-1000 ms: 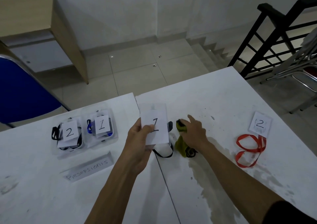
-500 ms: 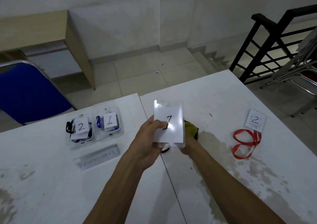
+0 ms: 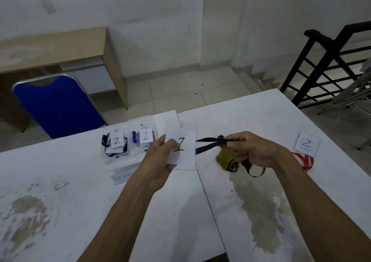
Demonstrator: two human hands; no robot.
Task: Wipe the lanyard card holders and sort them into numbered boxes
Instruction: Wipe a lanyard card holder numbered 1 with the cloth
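Nearest, the left hand point(image 3: 160, 159) pinches the clear card holder point(image 3: 181, 147) marked 1, thumb across its face, held upright above the table point(image 3: 160, 221). At its 3 o'clock, the right hand point(image 3: 255, 151) curls round an olive cloth point(image 3: 223, 158) and the black lanyard strap point(image 3: 208, 144) — the strap's long axis runs 9-to-3 between the hands. Beyond, at 10 o'clock from the holder, lie box 1 point(image 3: 145, 139) and box 2 point(image 3: 116, 144); the left hand is nearer both. A second holder, marked 2 point(image 3: 306, 144), with a red lanyard point(image 3: 306, 160), sits at 3 o'clock — still unsorted.
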